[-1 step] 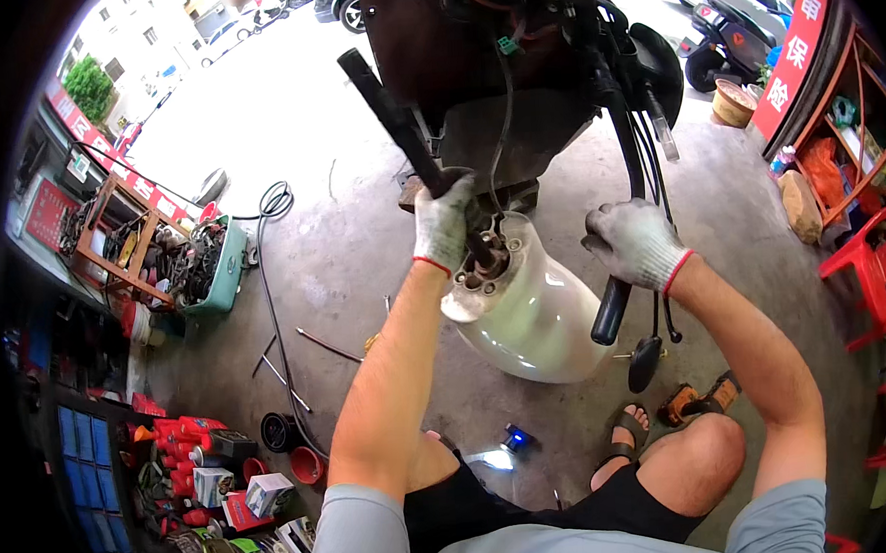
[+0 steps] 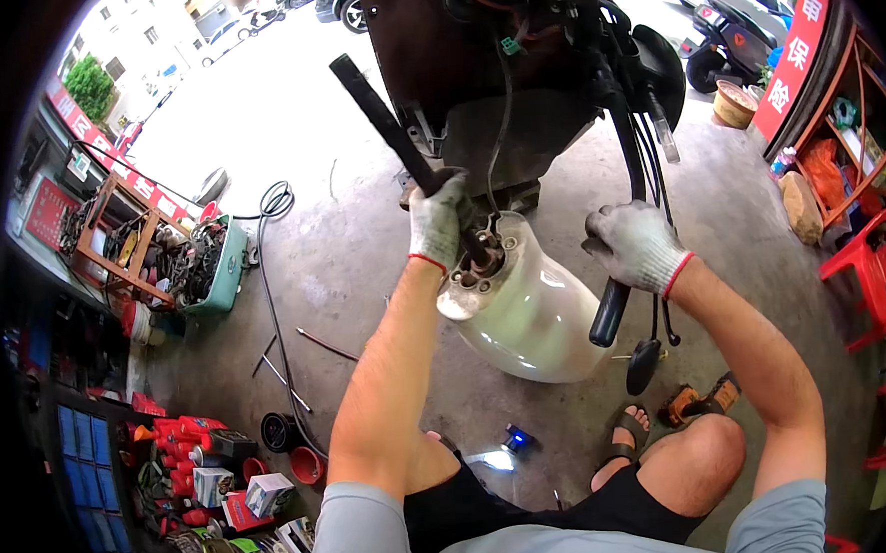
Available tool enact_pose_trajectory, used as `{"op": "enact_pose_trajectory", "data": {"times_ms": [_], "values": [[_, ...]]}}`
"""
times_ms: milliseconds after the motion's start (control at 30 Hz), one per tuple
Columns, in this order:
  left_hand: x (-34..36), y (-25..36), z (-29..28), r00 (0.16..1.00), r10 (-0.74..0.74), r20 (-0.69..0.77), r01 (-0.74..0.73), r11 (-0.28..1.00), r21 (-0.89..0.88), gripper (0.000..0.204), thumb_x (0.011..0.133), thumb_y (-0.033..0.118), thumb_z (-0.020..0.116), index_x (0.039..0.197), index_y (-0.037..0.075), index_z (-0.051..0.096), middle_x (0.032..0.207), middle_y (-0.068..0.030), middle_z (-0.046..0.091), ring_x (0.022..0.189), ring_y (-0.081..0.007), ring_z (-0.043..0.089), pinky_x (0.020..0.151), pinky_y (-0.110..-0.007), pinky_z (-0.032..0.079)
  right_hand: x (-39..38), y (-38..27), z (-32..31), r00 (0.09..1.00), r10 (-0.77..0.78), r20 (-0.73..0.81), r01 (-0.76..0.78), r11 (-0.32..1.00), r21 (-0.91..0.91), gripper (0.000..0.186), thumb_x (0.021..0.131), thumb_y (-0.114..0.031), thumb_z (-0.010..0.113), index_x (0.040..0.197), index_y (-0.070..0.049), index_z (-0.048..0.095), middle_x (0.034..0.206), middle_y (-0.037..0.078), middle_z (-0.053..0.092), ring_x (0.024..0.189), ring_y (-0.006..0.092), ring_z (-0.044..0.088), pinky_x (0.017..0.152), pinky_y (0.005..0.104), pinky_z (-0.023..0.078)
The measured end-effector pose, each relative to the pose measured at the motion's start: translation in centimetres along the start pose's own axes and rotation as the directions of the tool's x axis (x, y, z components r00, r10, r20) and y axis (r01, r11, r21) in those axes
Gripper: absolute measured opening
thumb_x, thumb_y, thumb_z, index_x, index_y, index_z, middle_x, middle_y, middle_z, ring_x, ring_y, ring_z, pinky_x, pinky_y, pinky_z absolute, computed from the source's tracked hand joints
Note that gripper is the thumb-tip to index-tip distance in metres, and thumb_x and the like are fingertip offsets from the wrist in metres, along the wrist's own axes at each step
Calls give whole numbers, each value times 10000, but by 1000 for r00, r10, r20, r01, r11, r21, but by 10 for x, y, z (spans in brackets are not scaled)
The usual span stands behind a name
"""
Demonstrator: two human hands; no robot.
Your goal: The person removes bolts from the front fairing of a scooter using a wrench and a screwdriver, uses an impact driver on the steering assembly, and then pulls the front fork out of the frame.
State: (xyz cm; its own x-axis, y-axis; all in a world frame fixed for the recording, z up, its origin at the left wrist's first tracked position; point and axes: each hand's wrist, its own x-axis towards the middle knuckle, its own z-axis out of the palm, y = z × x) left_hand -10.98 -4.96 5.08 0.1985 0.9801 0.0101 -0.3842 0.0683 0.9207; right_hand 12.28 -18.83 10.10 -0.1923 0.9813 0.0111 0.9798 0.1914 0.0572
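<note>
Dark shaft [image 2: 383,119] is being gripped by the gloved left hand [image 2: 438,219], fingers wrapped round it; its top end is being held tilted away and leftward, its lower end is meeting the mount of a white fender [image 2: 535,312], just ahead and right of that hand. Handlebar [image 2: 610,313] is being grasped by the gloved right hand [image 2: 637,244], fingers curled over, black grip protruding below; how tightly, can't tell. Fender is being kept between the hands, bulging toward the right one. Black mirror [image 2: 645,366] is hanging below the right hand. Beyond both hands, a dark scooter body [image 2: 526,132] is being shown. Nearer the person than the hands, a lit lamp [image 2: 517,439] is lying on the floor. Hose [image 2: 268,276] is running well left of the left hand.
</note>
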Motion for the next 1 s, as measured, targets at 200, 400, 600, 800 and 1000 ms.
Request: {"op": "enact_pose_trajectory", "data": {"times_ms": [200,400,600,800,1000], "values": [[38,-12,-26,996,-82,41,85,993,-80,73,884,146,599,824,128,562,545,51,370,448,-106,335,467,-283,304,3,-12,2,997,-19,-68,22,999,37,274,870,-318,597,846,-51,649,858,144,677,836,344,672,783,429,539],[42,-23,22,957,-148,250,174,981,-84,68,898,121,583,840,92,563,556,20,404,451,-112,359,447,-283,291,10,-15,9,997,-37,-75,41,998,52,238,850,-298,642,852,-61,651,849,127,666,804,314,666,772,408,528],[54,-20,19,971,-133,196,140,990,-21,121,893,140,583,792,110,524,591,21,421,491,-114,377,496,-303,357,10,-8,15,983,-67,-171,85,992,97,178,807,-245,672,840,-71,656,818,111,645,769,313,638,740,410,506],[59,-19,14,981,-160,109,165,985,-44,71,890,141,601,869,106,544,629,6,457,512,-134,426,533,-325,429,14,-8,17,966,-110,-233,130,989,73,177,820,-248,668,820,-72,656,796,103,640,769,286,642,749,389,504],[51,-11,-1,981,-137,134,89,944,317,425,877,243,647,1203,-18,564,959,-80,630,864,-150,599,773,-282,504,18,-18,24,949,-131,-286,156,985,68,193,808,-232,689,929,-82,669,876,96,645,861,297,620,808,402,489]]}}
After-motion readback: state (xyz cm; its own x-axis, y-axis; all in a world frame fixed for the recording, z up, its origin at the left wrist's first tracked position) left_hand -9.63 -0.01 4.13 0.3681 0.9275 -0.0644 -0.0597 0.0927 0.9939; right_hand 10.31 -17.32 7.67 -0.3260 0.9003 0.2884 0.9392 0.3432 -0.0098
